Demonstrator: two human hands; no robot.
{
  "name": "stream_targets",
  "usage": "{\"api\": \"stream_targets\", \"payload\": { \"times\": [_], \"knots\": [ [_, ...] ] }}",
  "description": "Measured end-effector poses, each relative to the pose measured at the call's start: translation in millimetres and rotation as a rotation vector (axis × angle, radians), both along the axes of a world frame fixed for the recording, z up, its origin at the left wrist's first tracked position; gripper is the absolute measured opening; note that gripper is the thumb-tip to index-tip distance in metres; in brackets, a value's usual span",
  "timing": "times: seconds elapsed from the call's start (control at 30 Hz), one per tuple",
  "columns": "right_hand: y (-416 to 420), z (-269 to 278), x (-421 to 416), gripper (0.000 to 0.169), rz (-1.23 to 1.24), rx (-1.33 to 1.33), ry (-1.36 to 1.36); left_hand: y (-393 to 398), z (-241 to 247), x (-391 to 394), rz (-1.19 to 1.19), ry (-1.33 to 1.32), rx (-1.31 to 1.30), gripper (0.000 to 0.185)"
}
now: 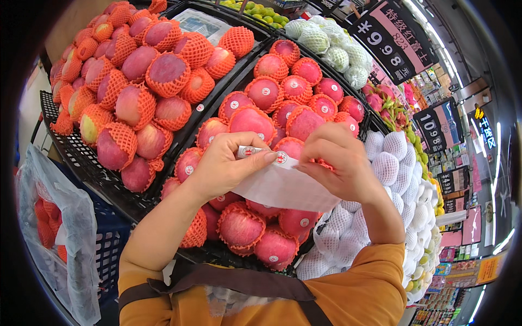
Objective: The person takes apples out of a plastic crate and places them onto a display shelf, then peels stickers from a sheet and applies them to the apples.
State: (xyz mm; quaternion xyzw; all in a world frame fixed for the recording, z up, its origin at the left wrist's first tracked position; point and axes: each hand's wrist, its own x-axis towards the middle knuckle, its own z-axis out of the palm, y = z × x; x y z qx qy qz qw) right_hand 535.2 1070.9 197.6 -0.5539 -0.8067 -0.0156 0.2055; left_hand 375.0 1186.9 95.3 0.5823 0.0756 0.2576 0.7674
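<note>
My left hand (228, 163) pinches a white strip of round stickers (281, 158) between thumb and forefinger. At the strip's right end is my right hand (338, 159), its fingers curled and its thumb tip on the edge; part of the grip is hidden. A pale, translucent length of backing paper (285, 189) hangs below both hands. Under it lies a crate of red apples (241, 225) in orange foam nets, many with a round red-and-white sticker facing up. One loose sticker (200, 107) is stuck on the black crate edge to the left.
A second black crate (77, 150) holds netted apples at left. Below it, a blue basket (110, 244) stands beside a clear plastic bag (77, 228) of netted fruit. White-netted fruit (385, 167) is piled at right. Price signs (391, 38) hang over the far side.
</note>
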Motion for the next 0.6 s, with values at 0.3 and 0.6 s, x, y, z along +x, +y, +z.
{"api": "stream_targets", "payload": {
  "times": [0.3, 0.6],
  "knots": [
    [120.2, -65.7, 226.1, 0.020, -0.608, 0.041, 0.422, -3.3, 6.5, -0.3, -0.058, -0.014, -0.029, 0.013],
    [150.3, -87.0, 239.8, 0.058, -0.960, -0.091, -0.174, -5.9, 15.6, -8.3, -0.094, -0.060, 0.053, 0.008]
  ]
}}
